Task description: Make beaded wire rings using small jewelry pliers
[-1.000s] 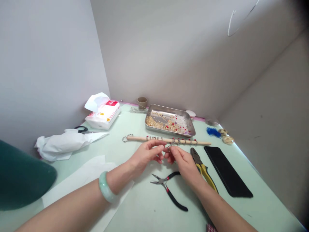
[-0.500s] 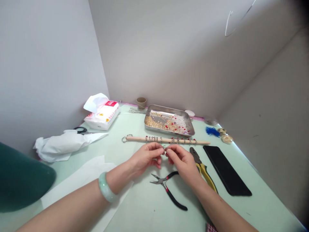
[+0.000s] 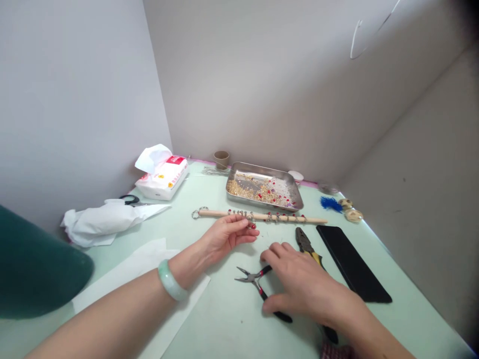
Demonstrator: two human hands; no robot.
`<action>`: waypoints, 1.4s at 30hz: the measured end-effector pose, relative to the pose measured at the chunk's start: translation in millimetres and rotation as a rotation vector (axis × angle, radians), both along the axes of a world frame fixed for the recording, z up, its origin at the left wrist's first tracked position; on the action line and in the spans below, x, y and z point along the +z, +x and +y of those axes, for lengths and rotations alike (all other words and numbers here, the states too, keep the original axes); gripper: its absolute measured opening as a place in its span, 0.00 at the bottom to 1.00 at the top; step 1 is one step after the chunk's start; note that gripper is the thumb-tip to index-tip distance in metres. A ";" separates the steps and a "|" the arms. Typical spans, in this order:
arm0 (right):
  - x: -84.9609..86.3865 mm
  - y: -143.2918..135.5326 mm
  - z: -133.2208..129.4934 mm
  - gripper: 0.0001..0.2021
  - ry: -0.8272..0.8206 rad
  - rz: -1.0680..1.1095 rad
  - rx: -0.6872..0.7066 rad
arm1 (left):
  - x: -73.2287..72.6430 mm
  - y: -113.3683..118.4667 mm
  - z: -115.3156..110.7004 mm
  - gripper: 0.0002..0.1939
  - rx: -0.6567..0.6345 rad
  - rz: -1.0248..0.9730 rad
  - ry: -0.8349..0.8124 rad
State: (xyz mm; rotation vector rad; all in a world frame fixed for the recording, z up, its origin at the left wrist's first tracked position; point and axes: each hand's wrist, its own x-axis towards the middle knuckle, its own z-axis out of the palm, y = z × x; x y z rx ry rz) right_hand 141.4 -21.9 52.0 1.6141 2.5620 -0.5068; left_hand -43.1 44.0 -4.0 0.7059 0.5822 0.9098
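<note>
My left hand (image 3: 234, 234) pinches a small ring or wire piece with a red bead (image 3: 253, 226), held between thumb and forefinger in front of the wooden stick. My right hand (image 3: 295, 276) is spread, thumb apart from the fingers, over the black handles of the needle-nose pliers (image 3: 252, 277). Its fingers are by the upper handle and its thumb lies over the lower one; whether it touches them I cannot tell. The pliers' jaws point left and stand open. Across the table lies the wooden stick (image 3: 217, 213), with several wire rings and red beads around it.
Behind the stick stands a metal tray (image 3: 239, 202) of gold and red beads. Yellow-handled pliers (image 3: 304, 240) and a black slab (image 3: 352, 262) lie right. A tissue pack (image 3: 160, 184), scissors (image 3: 129, 199), white paper (image 3: 123, 274) and a dark green object (image 3: 37, 269) are left.
My hands have parted. My right hand has let go of the small beaded piece and moved down over the needle-nose pliers with fingers spread; my left hand keeps the piece.
</note>
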 end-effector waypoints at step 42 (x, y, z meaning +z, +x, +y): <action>-17.8 -25.2 14.8 0.14 -0.072 0.661 -0.317 | 4.7 1.3 -0.4 0.10 0.228 0.111 0.206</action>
